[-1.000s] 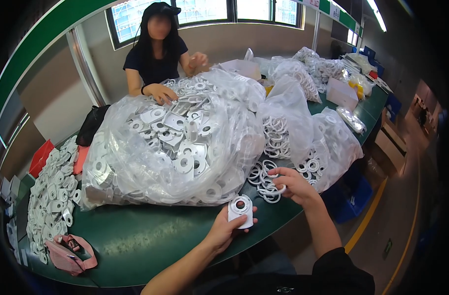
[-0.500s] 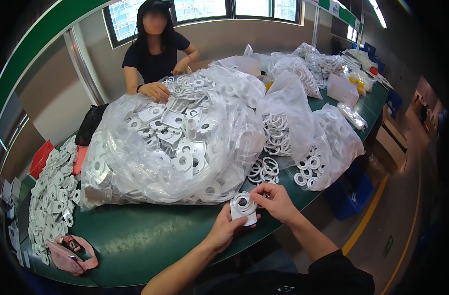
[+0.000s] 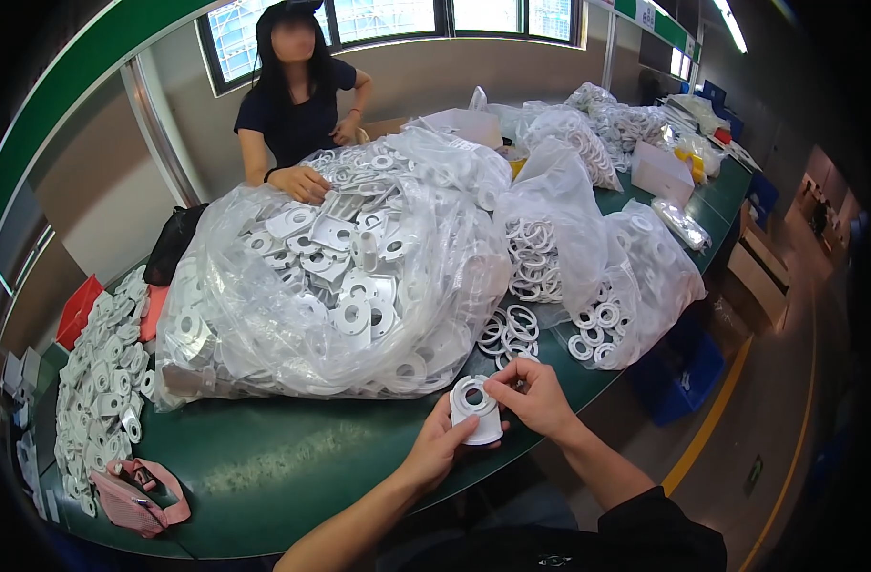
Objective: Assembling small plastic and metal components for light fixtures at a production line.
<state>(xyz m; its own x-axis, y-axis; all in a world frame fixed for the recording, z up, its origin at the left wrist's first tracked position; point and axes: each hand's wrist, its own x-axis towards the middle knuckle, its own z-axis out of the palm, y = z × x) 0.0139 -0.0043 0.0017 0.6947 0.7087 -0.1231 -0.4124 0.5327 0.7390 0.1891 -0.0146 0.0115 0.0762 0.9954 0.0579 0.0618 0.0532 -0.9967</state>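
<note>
Near the front edge of the table, my left hand grips a white plastic plate with a rounded top and a large round hole, thumb across its front. A white ring lies around that hole. My right hand is closed in a pinch at the ring's upper right side, its fingertips partly hiding the contact. Just beyond my hands, loose white rings lie on the green table. A large clear bag full of similar white plates stands behind them.
Across the table a person rests a hand on the bag's contents. Bags of rings stand at the right. More white plates are heaped at the left, near a pink pouch. A blue bin is below the right table edge.
The ring has shifted from sitting higher and askew on the plate to lying around its hole. The plate has tilted slightly, and my right fingers stay at its upper right.
</note>
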